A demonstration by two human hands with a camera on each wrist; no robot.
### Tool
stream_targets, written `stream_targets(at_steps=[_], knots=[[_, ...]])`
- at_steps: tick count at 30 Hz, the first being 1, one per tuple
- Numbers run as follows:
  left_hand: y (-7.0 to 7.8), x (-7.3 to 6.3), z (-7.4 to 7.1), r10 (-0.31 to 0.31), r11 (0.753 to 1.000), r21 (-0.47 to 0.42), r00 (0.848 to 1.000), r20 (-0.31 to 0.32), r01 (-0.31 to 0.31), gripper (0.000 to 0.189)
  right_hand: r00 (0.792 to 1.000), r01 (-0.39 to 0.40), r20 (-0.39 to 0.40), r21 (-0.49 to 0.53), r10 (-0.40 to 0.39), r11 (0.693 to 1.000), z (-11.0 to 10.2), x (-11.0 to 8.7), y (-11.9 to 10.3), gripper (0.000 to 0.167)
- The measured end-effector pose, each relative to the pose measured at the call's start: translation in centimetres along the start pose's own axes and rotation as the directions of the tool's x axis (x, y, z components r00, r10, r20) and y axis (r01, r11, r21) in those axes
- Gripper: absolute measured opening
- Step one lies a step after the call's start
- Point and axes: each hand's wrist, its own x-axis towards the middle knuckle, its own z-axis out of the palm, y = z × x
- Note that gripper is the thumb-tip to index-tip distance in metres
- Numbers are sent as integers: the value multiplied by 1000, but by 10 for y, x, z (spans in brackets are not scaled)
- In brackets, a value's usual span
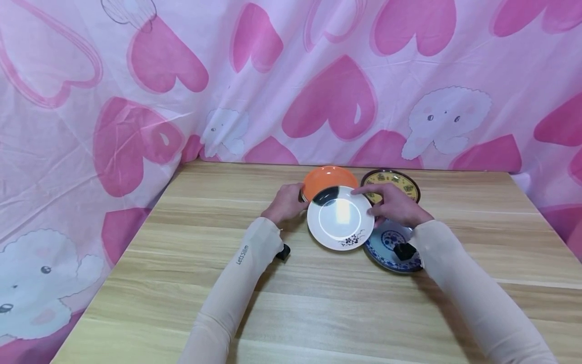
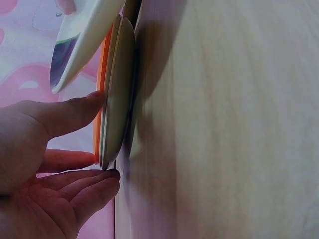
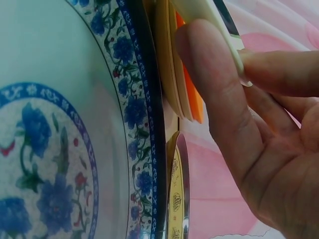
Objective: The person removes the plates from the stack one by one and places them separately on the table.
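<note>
A white plate (image 1: 325, 227) with a black patch and a dark floral sprig is held tilted by my right hand (image 1: 399, 205), which pinches its right rim between thumb and fingers. Behind and partly under it in the head view lies an orange plate (image 1: 329, 177), the top of a stack. My left hand (image 1: 286, 203) touches the left edge of that stack. In the left wrist view the thumb and fingers rest against the rims of the orange plate (image 2: 97, 134) and the pale plates (image 2: 118, 89) below it.
A blue-and-white floral plate (image 1: 384, 247) lies below my right wrist. Behind it stands a yellow plate (image 1: 402, 183) with a dark rim. All are on a wood-grain table (image 1: 318, 313), backed by a pink heart-patterned cloth (image 1: 204, 126).
</note>
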Motion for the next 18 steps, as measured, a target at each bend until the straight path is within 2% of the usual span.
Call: stream_targets(at_steps=[13, 18], knots=[[3, -1, -1, -25, 1000, -6, 999, 27, 25, 24, 998, 26, 55, -14, -26, 1000, 5, -1, -1, 61], [2, -1, -1, -12, 1000, -8, 1000, 11, 12, 22, 997, 25, 67, -12, -24, 1000, 7, -1, -3, 61]])
